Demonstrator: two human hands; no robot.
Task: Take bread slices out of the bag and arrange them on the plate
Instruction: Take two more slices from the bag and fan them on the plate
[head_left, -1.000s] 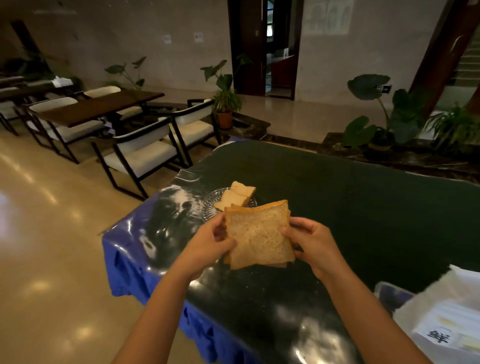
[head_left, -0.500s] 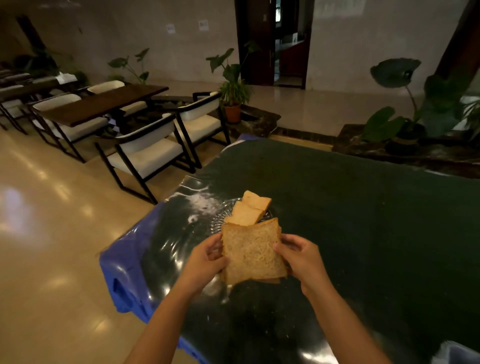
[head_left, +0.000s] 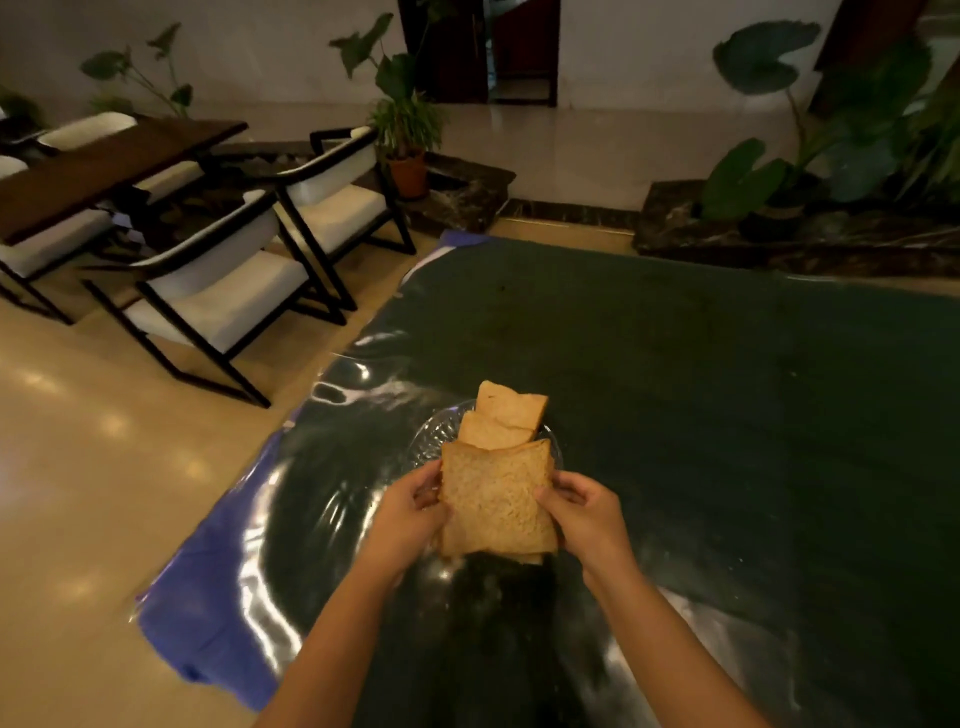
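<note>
- Hands first: the left hand (head_left: 410, 512) and right hand (head_left: 584, 512) each pinch a side edge of a small stack of bread slices (head_left: 493, 501), fingers curled around it.
- The stack hangs above the tabletop (head_left: 701, 415), near its left edge, just short of the plate.
- Bread like this is probably light, soft and easily torn; a gentle hold at opposite edges, without squeezing, looks best.
- Beyond, the glass plate (head_left: 434, 434) already carries two overlapping slices (head_left: 506, 418).
- The bag is out of view.
</note>
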